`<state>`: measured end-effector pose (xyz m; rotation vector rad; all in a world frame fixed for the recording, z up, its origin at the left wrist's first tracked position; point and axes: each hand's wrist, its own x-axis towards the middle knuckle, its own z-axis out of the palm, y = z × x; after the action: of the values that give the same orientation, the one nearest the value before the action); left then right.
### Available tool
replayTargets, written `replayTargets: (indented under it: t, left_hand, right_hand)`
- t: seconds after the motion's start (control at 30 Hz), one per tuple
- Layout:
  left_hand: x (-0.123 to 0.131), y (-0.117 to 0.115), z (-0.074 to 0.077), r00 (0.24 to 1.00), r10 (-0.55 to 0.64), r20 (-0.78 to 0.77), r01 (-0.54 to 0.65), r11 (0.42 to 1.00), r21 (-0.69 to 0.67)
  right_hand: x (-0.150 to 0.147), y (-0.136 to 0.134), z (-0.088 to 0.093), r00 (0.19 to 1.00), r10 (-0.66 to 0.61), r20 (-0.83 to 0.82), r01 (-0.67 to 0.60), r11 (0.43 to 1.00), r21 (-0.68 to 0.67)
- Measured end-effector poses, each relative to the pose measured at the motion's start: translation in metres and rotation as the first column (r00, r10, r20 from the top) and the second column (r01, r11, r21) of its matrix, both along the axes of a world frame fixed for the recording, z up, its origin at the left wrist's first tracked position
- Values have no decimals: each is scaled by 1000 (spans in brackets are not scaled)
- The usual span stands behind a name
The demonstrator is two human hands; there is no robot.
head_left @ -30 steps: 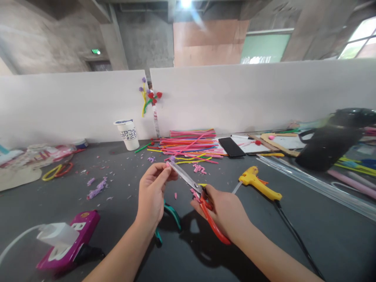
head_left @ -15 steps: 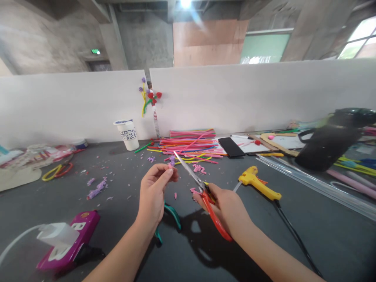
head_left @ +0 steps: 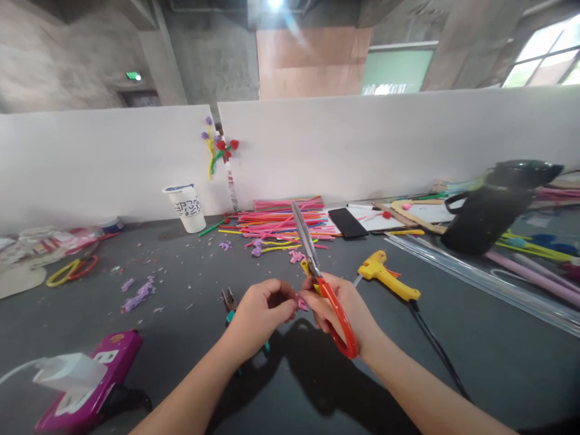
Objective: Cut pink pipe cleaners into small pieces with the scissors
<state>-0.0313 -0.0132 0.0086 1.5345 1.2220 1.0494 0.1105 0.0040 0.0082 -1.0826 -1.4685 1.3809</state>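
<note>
My right hand (head_left: 348, 305) is closed round red-handled scissors (head_left: 335, 317), whose blades point up and away, closed together. A yellow piece sticks out beside the blade pivot. My left hand (head_left: 267, 311) is closed in a pinch at a small pink fuzzy piece (head_left: 302, 305), which lies between the fingertips of both hands. Which fingers bear it is partly hidden. Pliers (head_left: 230, 302) with teal handles lie partly covered under my left hand. Small pink cuttings (head_left: 297, 257) and a purple fuzzy bit (head_left: 257, 248) rest just beyond the hands.
Coloured pipe cleaners (head_left: 281, 220) are heaped at the back, beside a black phone (head_left: 347, 223) and a white cup (head_left: 186, 208). A yellow glue gun (head_left: 387, 275) and black jug (head_left: 483, 211) are on the right. A purple power strip (head_left: 115, 362) sits at front left.
My left hand has moved right and down to meet my right hand, and the purple bit near it now lies on the table. The scissors have tilted more upright; their blades have closed.
</note>
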Motion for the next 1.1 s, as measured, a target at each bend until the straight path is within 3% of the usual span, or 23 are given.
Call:
replayTargets:
  t: [0.13,0.3,0.43,0.53,0.67,0.83,0.93,1.1]
  left_hand:
    - [-2,2,-1,1000,-29,4,29,999,-20]
    - [-1,3,-1,999,42,-10,-43,999,-5]
    - [-1,1,0,999,32,-36,-31,999,32]
    - [-2,1,1,991,-58,120,70,993,-95]
    - [-3,2,2,907,-126,402,252,927,-277]
    - [-4,0,1,854,-124,506,324,887,-329]
    - [-4,-1,2,858,-130,497,332,879,-342]
    - [-4,-1,3,929,-129,347,243,920,-308]
  right_hand:
    - [2,1,1,997,-50,-62,50,999,2]
    - [-2,1,-2,1000,-2,0,2,1000,-24]
    - [-4,-1,-3,1000,18,24,-18,1000,-19]
    - [-3,-1,-3,999,36,-17,-37,999,-30]
    - [-1,-1,-2,994,92,-62,-93,996,-13]
    - [0,0,-1,989,143,-36,-144,989,-20]
    - [0,0,-2,990,143,-12,-143,990,-15]
    - [1,-1,0,994,110,26,-111,994,18]
